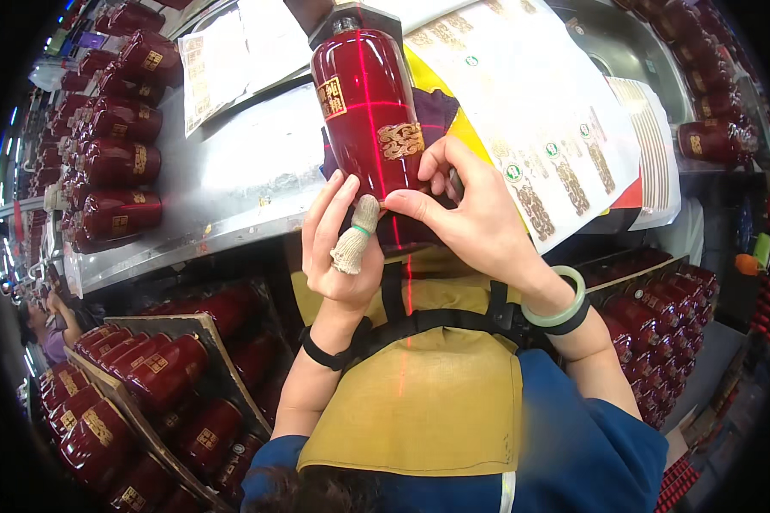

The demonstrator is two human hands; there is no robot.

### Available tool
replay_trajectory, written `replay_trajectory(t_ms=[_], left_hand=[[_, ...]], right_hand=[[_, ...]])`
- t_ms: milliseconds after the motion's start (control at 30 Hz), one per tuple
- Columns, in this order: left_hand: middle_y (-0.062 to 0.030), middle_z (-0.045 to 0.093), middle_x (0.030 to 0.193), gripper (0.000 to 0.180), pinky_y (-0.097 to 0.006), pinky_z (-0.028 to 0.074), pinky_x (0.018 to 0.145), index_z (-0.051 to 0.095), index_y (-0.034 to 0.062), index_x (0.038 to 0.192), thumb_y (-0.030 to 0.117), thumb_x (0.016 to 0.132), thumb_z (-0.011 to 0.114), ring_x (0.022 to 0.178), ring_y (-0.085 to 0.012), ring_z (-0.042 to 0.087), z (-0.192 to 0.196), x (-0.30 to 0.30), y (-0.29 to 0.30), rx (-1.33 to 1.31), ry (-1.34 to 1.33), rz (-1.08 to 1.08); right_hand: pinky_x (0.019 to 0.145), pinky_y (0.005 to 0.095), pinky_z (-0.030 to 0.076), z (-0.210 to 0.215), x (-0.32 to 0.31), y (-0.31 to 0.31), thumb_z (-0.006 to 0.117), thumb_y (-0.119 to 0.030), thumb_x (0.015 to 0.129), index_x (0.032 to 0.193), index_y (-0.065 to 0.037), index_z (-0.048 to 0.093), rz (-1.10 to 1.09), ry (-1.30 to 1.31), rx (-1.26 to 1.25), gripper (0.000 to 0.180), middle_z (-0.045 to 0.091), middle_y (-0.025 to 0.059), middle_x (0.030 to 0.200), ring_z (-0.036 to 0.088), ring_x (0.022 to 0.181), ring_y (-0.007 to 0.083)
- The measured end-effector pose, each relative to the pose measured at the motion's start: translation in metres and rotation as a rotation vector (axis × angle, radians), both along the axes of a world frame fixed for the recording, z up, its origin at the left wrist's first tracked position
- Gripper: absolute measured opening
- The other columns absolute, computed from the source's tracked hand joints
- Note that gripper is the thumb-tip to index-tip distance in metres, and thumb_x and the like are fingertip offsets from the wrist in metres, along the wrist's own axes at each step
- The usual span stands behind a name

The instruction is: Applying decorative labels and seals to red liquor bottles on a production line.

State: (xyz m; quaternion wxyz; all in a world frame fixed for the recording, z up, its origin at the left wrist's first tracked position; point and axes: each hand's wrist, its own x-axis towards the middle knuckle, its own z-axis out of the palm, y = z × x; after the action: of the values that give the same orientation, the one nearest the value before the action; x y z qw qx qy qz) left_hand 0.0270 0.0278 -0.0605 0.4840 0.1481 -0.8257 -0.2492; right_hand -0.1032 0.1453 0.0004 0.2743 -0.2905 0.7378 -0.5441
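Observation:
A glossy dark red bottle (370,111) with a gold square label and a gold cloud-like pattern lies with its neck against a black holder (385,24). Dark purple cloth (436,107) lies under it. My left hand (342,248) holds the lower left of the bottle, fingers along its side; the thumb wears a knitted finger cover (357,235) with a green band. At the lower right, my right hand (470,201) presses its thumb on the bottle's bottom edge, with the other fingers curled in. What lies under those fingers is partly hidden. Thin red light lines cross the bottle.
White sheets of gold decals (565,128) cover the bench to the right; another sheet (210,77) lies at left on the metal bench (231,188). Red bottles (124,162) line the far left. Crates of bottles (167,376) flank me on both sides. Another person (53,321) is at the left edge.

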Motion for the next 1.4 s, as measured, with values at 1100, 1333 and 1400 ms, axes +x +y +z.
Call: replay_trajectory(t_ms=[1100,1333,1400], left_hand=[[-0.023,0.058,0.145,0.06,-0.05,0.049,0.11,0.064,-0.0054,0.134,-0.013,0.074,0.07,0.13,-0.0439,0.059,0.021,-0.009,-0.002,-0.115,-0.234,0.0],[-0.0261,0.055,0.149,0.069,-0.045,0.049,0.109,0.056,-0.0071,0.142,-0.008,0.075,0.076,0.135,-0.0436,0.056,0.021,0.001,-0.013,0.28,-0.302,-0.104],[-0.0246,0.056,0.148,0.071,-0.047,0.047,0.112,0.056,-0.0061,0.143,-0.007,0.075,0.077,0.136,-0.0423,0.056,0.023,0.002,-0.012,0.325,-0.339,-0.105]], right_hand=[[0.072,0.0266,0.051,-0.007,0.021,0.007,0.071,-0.005,0.094,0.107,-0.001,0.07,-0.147,-0.079,-0.287,0.014,0.07,0.0052,0.099,0.065,0.085,0.0113],[0.075,0.0293,0.052,-0.02,0.02,0.009,0.071,-0.004,0.093,0.104,0.002,0.068,-0.211,0.028,-0.246,0.012,0.067,0.0093,0.095,0.066,0.083,0.0154],[0.075,0.0288,0.052,-0.02,0.021,0.008,0.071,-0.003,0.093,0.104,0.002,0.068,-0.221,0.042,-0.267,0.012,0.066,0.0092,0.095,0.066,0.083,0.0151]])
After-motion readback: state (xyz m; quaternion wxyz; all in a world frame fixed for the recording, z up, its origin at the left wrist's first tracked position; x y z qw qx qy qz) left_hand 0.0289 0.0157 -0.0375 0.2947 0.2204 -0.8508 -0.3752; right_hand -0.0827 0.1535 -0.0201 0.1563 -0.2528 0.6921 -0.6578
